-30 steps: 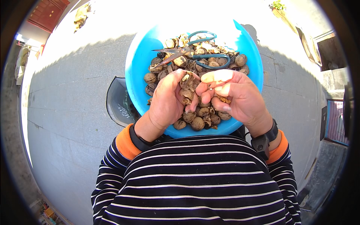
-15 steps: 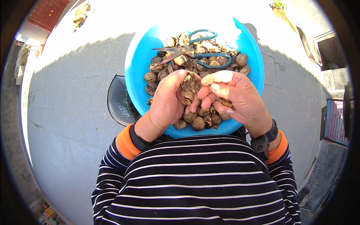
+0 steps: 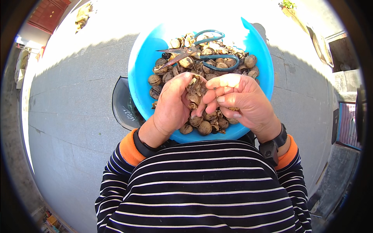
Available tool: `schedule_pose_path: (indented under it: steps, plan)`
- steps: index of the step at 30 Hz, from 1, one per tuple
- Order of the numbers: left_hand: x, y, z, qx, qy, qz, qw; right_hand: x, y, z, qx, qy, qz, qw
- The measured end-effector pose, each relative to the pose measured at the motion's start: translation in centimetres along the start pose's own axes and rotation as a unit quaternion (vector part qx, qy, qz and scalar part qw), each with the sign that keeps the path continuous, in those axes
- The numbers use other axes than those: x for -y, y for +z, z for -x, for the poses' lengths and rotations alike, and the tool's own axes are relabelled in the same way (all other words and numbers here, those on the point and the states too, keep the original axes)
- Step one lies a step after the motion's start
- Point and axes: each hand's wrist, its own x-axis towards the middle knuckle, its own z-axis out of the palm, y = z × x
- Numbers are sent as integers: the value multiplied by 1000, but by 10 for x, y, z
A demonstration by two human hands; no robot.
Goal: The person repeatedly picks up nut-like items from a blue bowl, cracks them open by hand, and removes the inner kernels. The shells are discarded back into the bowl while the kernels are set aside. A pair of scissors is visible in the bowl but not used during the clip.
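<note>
My left hand [image 3: 173,103] is cupped around cracked walnut shells [image 3: 195,91], brown and crumpled, with paler inner parts showing. Close beside it, my right hand [image 3: 244,99] has its thumb pressed to its bent fingers. A yellowish walnut piece [image 3: 234,109] peeks out under the right fingers, mostly hidden by them. Both hands are over a blue plastic basin [image 3: 262,73] holding many walnuts [image 3: 204,127] and shell bits. Scissors [image 3: 190,51] with dark teal loop handles and rusty blades lie spread on the pile beyond my fingers.
A dark-rimmed grey container [image 3: 123,106] stands on the paved floor [image 3: 74,101], left of the basin and partly beneath its rim. Strong sunlight washes out the far ground. A potted plant [image 3: 288,5] is at the far right, a red cabinet [image 3: 48,15] far left.
The right hand has turned slightly and its fingers have shifted, so less of the walnut piece under them shows. My left hand keeps the shells in nearly the same place.
</note>
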Motion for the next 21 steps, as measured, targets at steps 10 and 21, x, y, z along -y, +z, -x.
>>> schedule_pose_path:
  steps: [10, 21]
  plan:
    - [-4, 6, 2, -23, -5, 16, 1000, -1, 2, 0, -8, -10, 32, 999]
    - [0, 6, 0, -41, 11, 10, 999, 9, 11, 2, -17, -2, 103, 995]
